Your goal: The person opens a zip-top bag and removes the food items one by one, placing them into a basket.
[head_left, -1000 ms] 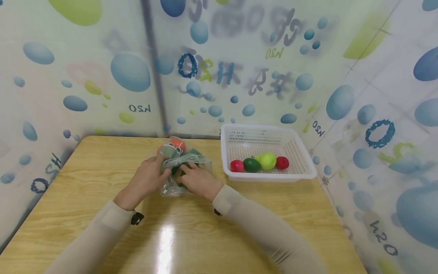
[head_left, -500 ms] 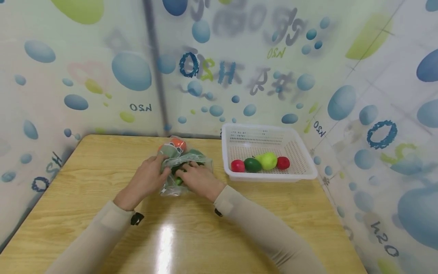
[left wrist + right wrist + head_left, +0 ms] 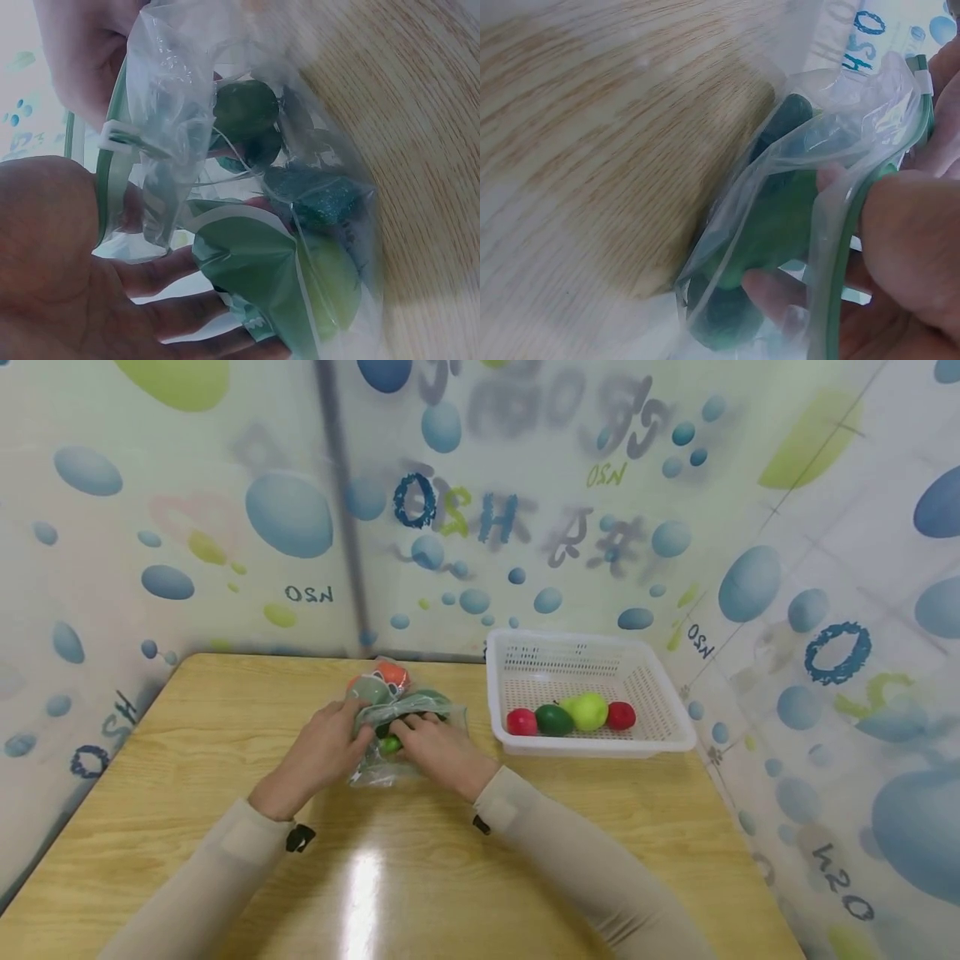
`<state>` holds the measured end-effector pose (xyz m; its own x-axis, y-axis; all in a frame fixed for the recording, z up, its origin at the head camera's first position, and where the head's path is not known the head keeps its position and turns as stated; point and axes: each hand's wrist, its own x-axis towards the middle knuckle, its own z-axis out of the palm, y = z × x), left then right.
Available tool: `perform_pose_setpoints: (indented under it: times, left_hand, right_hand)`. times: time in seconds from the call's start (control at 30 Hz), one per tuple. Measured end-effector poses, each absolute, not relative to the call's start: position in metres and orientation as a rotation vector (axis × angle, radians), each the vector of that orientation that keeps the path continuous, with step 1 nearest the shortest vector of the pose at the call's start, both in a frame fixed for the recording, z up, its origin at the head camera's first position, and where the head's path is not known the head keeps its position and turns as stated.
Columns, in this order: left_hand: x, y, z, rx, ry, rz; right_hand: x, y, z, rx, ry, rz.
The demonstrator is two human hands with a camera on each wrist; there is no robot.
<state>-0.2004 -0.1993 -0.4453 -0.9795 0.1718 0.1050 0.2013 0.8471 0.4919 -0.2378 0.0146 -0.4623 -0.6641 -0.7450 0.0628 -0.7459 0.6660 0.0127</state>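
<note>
Left of the frame's centre, on the wood-grained bench (image 3: 420, 868), the left hand (image 3: 324, 750) grips a crinkly clear bag (image 3: 385, 711); the right hand (image 3: 442, 750) touches a smooth green piece (image 3: 778, 225) inside, whether pinching I can't tell.

"What colours mark the bag (image 3: 408, 703), left of centre in the head view?"
"It's clear, with a green edge (image 3: 111, 191); orange and green show through."
"And the basket (image 3: 592, 668), right of centre?"
"White. The fruit (image 3: 588, 711) inside is red, dark green, yellow-green."
"The wall (image 3: 547, 568) up top?"
"Pale, with blue and lime ovals."
</note>
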Motion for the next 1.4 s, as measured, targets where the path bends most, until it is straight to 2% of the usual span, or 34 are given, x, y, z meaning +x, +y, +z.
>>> perform_pose_setpoints:
  times: [0.43, 1.4]
  left_hand:
    - [-0.200, -0.200, -0.442, -0.305, -2.956, -0.780]
    - [-0.201, -0.200, -0.448, -0.329, -2.912, -0.785]
  right_hand:
    - [-0.240, 0.028, -0.452, 1.289, -2.775, 0.216]
    - [-0.220, 0.048, -0.434, 1.259, -2.641, 0.685]
